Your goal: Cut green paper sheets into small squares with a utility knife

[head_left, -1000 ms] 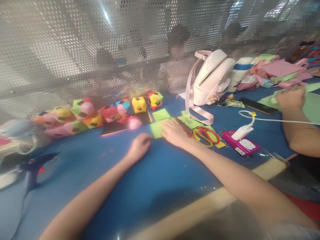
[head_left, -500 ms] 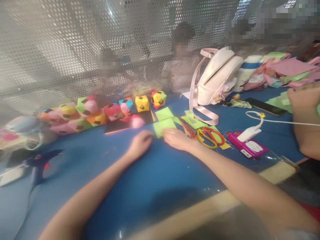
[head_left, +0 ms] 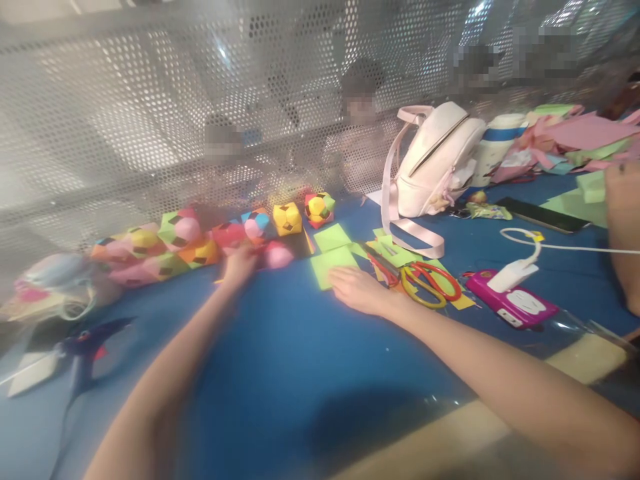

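My left hand [head_left: 241,264] is at the near side of the folded paper balls, by a red one [head_left: 229,236] and a small pink one [head_left: 278,255]. Blur smears its fingers, so I cannot tell whether it holds anything. My right hand [head_left: 356,289] rests with its fingers lying on the near edge of a light green paper sheet [head_left: 331,261]. Another green sheet [head_left: 332,237] lies just behind it. Beside that hand are scissors with red and yellow handles [head_left: 431,283], on top of green and yellow paper pieces [head_left: 395,250].
Paper balls [head_left: 173,264] line the back left. A glue gun [head_left: 85,343] lies at left. To the right are a pale pink backpack [head_left: 434,160], a tumbler [head_left: 500,150], a phone [head_left: 543,215] and a purple power strip [head_left: 515,300] with a white cable. Another person's arm [head_left: 623,230] is at far right.
My left hand has moved left and away from me, from beside the green sheets to the paper balls. My right hand stays at the green paper. The other person's arm has shifted right.
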A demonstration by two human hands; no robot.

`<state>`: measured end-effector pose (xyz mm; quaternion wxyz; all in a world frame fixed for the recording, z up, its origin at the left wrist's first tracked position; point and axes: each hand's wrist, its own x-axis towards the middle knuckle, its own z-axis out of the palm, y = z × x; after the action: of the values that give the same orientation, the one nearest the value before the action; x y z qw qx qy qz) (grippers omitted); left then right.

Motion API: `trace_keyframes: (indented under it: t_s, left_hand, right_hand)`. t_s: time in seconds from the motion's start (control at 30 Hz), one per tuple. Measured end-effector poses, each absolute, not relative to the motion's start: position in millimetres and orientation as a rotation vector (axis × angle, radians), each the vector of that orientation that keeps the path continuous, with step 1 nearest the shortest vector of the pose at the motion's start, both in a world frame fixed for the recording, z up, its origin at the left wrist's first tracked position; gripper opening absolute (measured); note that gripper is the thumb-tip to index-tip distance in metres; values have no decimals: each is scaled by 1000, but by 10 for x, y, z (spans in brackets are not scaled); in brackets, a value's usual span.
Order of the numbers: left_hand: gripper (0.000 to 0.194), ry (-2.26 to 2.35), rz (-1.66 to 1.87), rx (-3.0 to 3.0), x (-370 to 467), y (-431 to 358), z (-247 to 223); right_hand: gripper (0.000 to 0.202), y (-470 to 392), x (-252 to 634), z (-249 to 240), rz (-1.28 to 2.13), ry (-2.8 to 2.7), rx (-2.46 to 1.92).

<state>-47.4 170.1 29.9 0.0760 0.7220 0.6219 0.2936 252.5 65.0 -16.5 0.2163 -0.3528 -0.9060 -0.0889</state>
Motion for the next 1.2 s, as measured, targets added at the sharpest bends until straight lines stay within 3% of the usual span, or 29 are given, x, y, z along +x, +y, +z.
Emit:
trace_keyframes:
  t_s: [0.4, 0.57, 0.77, 0.93, 1.2]
  left_hand:
    - [41, 1933, 814, 2447, -592, 1340, 355]
    - [43, 1528, 513, 2835, -313, 1573, 485]
    - [40, 1069, 150, 2715, -124, 1962, 580]
    - [27, 1107, 129, 2636, -191, 2036, 634]
    - [38, 1287, 154, 2544, -243, 2133, 671]
  right_hand:
    - [22, 645, 2544, -198, -219, -2468, -962]
    - [24, 660, 2556, -243, -225, -2467, -943]
    - [21, 651, 2544, -219, -222, -2475, -940]
    - [17, 651, 2536, -210, -244, -2494, -951]
    - [22, 661, 2536, -242, -276, -2459, -946]
